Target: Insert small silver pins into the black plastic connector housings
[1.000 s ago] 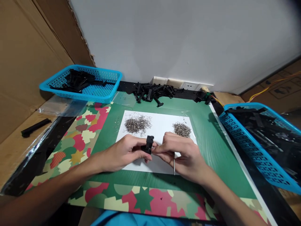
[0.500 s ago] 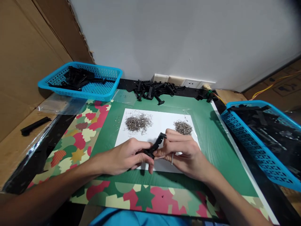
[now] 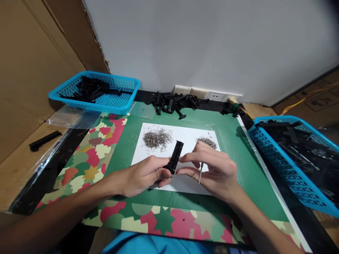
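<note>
Between thumb and fingers, my left hand grips a long black plastic part, tilted upright over the white paper. My right hand is just right of it, thumb and index fingertips apart and close to the part's edge; contact is hard to make out. A thin metal rod is tucked in the right hand's curled fingers, its lower end sticking out. Behind the hands lie a pile of small metal springs or clips and a smaller similar pile, partly hidden by the right hand.
A blue basket with black parts stands at the back left, another blue basket at the right. Several black parts are heaped by the wall sockets. One loose black part lies on cardboard at the left.
The black part has been turned more upright, showing its long face. My right hand has drawn back slightly to the right, its thumb and index finger now spread. The view has shifted a little.
</note>
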The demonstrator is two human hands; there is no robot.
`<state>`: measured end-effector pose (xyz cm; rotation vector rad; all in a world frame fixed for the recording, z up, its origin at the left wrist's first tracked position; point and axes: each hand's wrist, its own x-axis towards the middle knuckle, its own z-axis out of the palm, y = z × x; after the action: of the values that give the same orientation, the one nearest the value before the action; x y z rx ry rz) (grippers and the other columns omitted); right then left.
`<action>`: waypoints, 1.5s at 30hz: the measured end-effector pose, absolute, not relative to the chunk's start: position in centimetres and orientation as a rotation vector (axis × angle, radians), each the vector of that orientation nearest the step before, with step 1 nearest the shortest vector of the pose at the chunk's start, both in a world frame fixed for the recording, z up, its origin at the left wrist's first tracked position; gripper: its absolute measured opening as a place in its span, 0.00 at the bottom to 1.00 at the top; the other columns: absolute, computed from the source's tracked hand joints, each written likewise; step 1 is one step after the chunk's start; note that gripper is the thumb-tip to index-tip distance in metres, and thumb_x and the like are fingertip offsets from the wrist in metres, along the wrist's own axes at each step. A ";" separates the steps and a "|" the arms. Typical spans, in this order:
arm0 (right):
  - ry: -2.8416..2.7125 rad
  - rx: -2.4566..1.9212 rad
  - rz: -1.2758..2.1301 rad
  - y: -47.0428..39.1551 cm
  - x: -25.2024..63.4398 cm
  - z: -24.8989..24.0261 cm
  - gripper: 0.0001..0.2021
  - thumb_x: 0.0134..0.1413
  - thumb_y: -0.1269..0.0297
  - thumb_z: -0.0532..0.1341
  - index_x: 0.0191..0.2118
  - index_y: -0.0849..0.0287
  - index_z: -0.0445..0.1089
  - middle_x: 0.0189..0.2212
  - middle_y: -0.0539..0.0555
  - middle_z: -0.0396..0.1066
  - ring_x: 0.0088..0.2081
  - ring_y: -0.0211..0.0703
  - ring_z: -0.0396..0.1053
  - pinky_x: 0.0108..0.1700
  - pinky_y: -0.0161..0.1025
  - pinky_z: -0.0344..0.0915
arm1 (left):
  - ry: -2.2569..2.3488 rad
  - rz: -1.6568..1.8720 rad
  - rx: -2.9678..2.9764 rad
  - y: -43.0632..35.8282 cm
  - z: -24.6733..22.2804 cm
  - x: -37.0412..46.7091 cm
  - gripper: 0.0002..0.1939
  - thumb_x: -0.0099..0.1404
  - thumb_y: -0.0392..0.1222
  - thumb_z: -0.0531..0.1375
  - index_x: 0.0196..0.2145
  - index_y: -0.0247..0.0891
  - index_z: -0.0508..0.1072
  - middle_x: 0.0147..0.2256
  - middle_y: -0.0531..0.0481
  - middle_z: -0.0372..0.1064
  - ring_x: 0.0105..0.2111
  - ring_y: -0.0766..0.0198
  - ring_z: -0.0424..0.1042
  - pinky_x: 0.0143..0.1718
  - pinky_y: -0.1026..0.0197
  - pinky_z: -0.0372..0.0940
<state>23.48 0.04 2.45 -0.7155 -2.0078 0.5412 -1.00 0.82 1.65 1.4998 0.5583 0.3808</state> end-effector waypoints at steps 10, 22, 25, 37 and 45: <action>-2.211 -0.703 0.107 0.2 24.4 1.9 0.19 0.70 0.75 0.59 0.58 0.48 0.77 0.31 0.53 0.69 0.31 0.43 0.60 0.35 0.43 0.55 | 0.573 0.371 1.662 1.3 1.9 -1.1 0.35 0.76 0.70 0.47 0.36 0.35 0.74 0.31 0.49 0.68 0.32 0.63 0.67 0.34 0.62 0.63; -2.318 -0.796 -0.282 0.7 24.4 1.4 0.15 0.69 0.79 0.57 0.53 0.57 0.72 0.30 0.53 0.70 0.32 0.43 0.59 0.34 0.43 0.52 | 0.884 1.216 2.467 1.5 0.4 -1.1 0.11 0.68 0.38 0.69 0.48 0.38 0.78 0.41 0.46 0.83 0.40 0.58 0.82 0.43 0.57 0.75; -2.356 -0.800 -0.288 0.6 24.1 1.4 0.11 0.69 0.78 0.57 0.50 0.61 0.73 0.30 0.54 0.70 0.32 0.44 0.58 0.35 0.43 0.53 | 0.902 1.220 2.568 1.5 0.1 -1.0 0.11 0.69 0.37 0.69 0.49 0.38 0.79 0.42 0.45 0.84 0.40 0.57 0.84 0.42 0.56 0.76; -2.487 -1.093 0.307 0.6 24.6 2.7 0.13 0.76 0.68 0.51 0.60 0.59 0.64 0.48 0.61 0.70 0.46 0.51 0.65 0.47 0.46 0.63 | 1.058 0.948 2.636 1.6 -0.9 -1.1 0.08 0.72 0.38 0.63 0.46 0.39 0.82 0.45 0.48 0.84 0.39 0.60 0.84 0.41 0.61 0.76; -2.513 -1.057 0.301 1.1 24.5 1.5 0.10 0.76 0.71 0.51 0.45 0.59 0.68 0.39 0.57 0.71 0.39 0.46 0.65 0.42 0.41 0.60 | 1.007 0.997 2.685 1.7 -1.7 -1.1 0.09 0.70 0.37 0.66 0.47 0.39 0.83 0.45 0.51 0.84 0.35 0.62 0.84 0.38 0.61 0.77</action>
<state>24.52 1.09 1.46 -1.0573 -2.5132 0.3008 -1.12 1.73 -1.67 2.6852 1.0071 0.9967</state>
